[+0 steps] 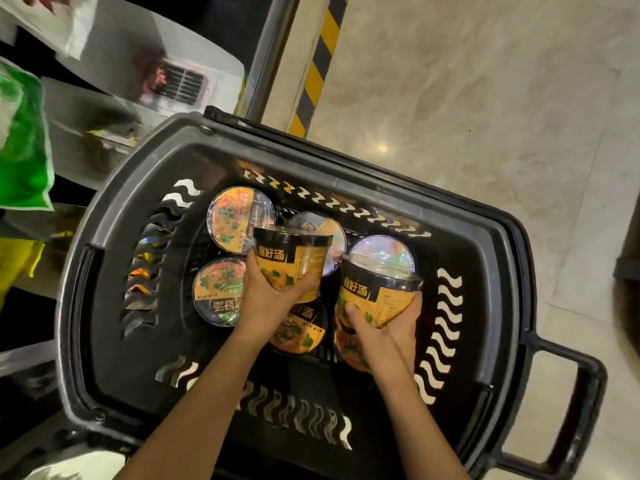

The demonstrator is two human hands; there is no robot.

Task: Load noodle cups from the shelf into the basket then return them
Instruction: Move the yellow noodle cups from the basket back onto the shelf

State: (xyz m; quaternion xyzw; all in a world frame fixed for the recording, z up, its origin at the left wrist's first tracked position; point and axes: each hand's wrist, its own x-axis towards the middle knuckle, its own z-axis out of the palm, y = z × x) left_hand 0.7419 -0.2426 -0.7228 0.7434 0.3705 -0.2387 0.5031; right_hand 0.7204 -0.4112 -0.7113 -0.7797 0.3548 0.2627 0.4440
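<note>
From the head camera, looking down, a dark grey plastic shopping basket with wavy slots sat on the pale stone floor beside the white shelves at the left. Each hand held one black-and-orange paper noodle cup with a clear plastic lid.

The left hand gripped the left cup low on its tapered wall, thumb along the near left side and fingers curled round the right of the base, clamped on it. The right hand cradled the right cup from beneath, thumb pressed on the front wall and fingers wrapped behind the base, likewise closed on the cup. Both cups tilted away from the camera above the basket's interior, over six more sealed cups standing lid-up on the basket floor.

The cups probably weighed little, and their thin walls would likely dent under a hard squeeze. The film wrap looked glossy, so possibly slippery. A wrap round the lower wall, as here, or under the stiffer rim seemed soundest; the lid seemed a poor hold.
</note>
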